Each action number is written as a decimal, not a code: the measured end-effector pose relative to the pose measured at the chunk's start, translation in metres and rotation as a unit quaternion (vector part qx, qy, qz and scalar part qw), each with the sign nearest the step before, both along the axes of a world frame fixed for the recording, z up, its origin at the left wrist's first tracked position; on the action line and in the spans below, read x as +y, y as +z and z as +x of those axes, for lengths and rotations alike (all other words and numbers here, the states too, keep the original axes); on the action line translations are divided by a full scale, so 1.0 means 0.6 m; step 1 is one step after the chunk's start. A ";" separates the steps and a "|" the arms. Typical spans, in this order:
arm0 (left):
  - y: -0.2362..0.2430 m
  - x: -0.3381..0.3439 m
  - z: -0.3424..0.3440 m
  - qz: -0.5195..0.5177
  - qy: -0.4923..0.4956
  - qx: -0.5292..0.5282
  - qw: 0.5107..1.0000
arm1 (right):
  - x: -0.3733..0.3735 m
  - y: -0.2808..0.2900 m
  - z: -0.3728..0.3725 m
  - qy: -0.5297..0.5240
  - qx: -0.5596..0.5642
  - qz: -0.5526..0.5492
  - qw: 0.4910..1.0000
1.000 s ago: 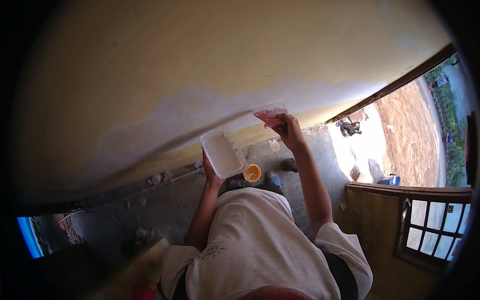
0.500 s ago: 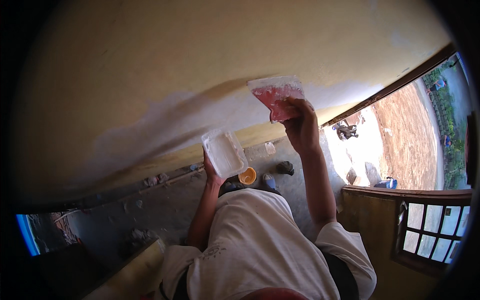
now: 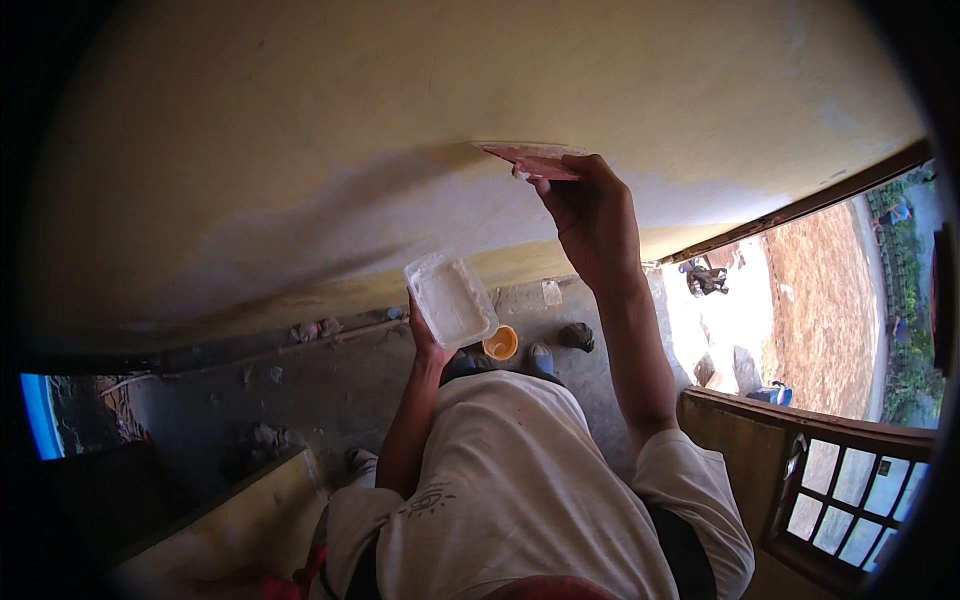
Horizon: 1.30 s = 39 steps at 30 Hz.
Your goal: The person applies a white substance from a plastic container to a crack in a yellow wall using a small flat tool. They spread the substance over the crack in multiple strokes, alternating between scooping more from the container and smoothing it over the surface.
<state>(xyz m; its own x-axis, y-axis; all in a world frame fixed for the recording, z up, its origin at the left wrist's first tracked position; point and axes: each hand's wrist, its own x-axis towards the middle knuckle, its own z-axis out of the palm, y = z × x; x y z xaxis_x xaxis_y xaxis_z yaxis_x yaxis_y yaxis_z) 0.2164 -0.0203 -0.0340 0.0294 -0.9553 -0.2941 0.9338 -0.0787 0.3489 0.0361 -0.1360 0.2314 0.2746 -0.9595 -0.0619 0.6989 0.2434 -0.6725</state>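
My right hand is closed on a red putty scraper, a flat wide one smeared with white. Its far edge lies at the yellow wall, just above a pale, whitish patch of filler. My left hand grips a clear rectangular plastic tub by its left side and underside. White paste coats the inside of that tub, and its open top is tilted toward me.
On the grey floor, an orange bucket stands by my feet, with a dark lump to its right. A doorway to bright ground opens at right, above a barred window. A low wall stands at lower left.
My right hand has moved up the wall a little and tipped the scraper, so its face now shows nearly edge-on. The tub in my left hand stays almost where it was.
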 end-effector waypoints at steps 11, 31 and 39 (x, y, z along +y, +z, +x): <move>0.002 0.004 0.007 0.000 -0.031 0.003 1.000 | 0.029 -0.302 -0.009 0.026 0.112 0.123 0.986; -0.014 0.025 0.022 -0.004 -0.025 0.017 1.000 | 0.041 -0.284 -0.077 -0.032 0.152 0.071 0.985; -0.005 0.002 0.011 -0.022 -0.060 0.012 0.998 | -0.039 -0.351 -0.116 -0.059 0.151 0.056 0.985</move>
<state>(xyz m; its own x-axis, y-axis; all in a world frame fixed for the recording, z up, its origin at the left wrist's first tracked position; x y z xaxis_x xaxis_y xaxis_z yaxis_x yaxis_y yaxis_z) 0.2230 -0.0194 -0.0368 -0.0935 -0.9637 -0.2502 0.9268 -0.1760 0.3319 -0.0336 -0.1594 0.0206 0.1139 -0.9663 -0.2309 0.4999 0.2566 -0.8272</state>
